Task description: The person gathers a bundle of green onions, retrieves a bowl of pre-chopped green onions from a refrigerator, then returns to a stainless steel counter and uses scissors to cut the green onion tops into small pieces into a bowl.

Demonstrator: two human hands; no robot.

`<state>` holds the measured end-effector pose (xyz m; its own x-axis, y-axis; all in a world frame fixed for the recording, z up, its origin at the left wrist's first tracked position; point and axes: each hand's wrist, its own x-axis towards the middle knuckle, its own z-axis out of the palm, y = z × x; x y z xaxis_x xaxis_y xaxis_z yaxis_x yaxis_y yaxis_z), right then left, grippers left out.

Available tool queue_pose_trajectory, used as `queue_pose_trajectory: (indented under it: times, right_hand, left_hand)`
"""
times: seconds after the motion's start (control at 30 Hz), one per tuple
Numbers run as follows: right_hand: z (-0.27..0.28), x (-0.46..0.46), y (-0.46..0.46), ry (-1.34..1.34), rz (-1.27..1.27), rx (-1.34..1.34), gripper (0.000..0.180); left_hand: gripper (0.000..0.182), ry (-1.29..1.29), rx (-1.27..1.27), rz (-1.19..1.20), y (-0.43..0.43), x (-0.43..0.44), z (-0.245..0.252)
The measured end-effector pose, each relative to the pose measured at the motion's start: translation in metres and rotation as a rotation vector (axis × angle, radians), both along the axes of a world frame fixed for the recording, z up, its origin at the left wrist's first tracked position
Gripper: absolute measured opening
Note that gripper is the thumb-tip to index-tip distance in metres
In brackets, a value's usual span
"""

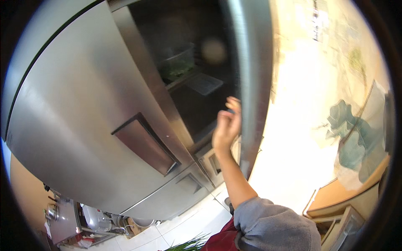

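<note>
My right hand is raised, its fingers curled at the inner edge of a steel refrigerator door that stands ajar. The hand is slightly blurred. Beyond it, the dark refrigerator interior holds a clear container with something green in it. A flat, pale translucent piece lies beside that container. The other steel door, with a recessed handle, is closed. My left hand is out of view. Long green leaves show at the bottom edge, below my body; what holds them is hidden.
At lower left, a counter bears a metal pot. A white appliance and a metal basin stand near the tiled floor. Wooden furniture stands at right, before a brightly lit wall with a leaf pattern.
</note>
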<state>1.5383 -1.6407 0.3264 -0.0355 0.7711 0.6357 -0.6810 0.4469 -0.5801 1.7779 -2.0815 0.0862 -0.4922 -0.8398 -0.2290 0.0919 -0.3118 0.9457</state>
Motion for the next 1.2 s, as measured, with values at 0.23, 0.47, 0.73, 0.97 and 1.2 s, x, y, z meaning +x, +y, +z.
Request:
queue_pose_trajectory:
  times: [0.23, 0.47, 0.73, 0.97, 1.2]
  right_hand:
    - [-0.033, -0.039, -0.044, -0.411, 0.452, 0.228, 0.035]
    - [-0.058, 0.024, -0.035, -0.359, 0.71, 0.795, 0.011]
    - [-0.183, 0.221, 0.178, -0.85, 0.785, 0.663, 0.012]
    - [-0.133, 0.328, 0.389, -0.879, -0.323, 0.178, 0.045]
    - [-0.128, 0.289, 0.525, -0.826, -0.549, 0.153, 0.081]
  left_hand:
    - [0.027, -0.046, -0.072, -0.193, -0.02, -0.008, -0.011]
    - [0.031, 0.021, -0.272, -0.444, 0.074, -0.066, -0.011]
    - [0.028, 0.016, -0.247, -0.803, 0.336, -0.094, 0.017]
    - [0.027, 0.065, -0.342, -1.181, 0.573, -0.109, 0.021]
    - [0.018, 0.111, -0.182, -1.646, 0.771, -0.148, -0.014]
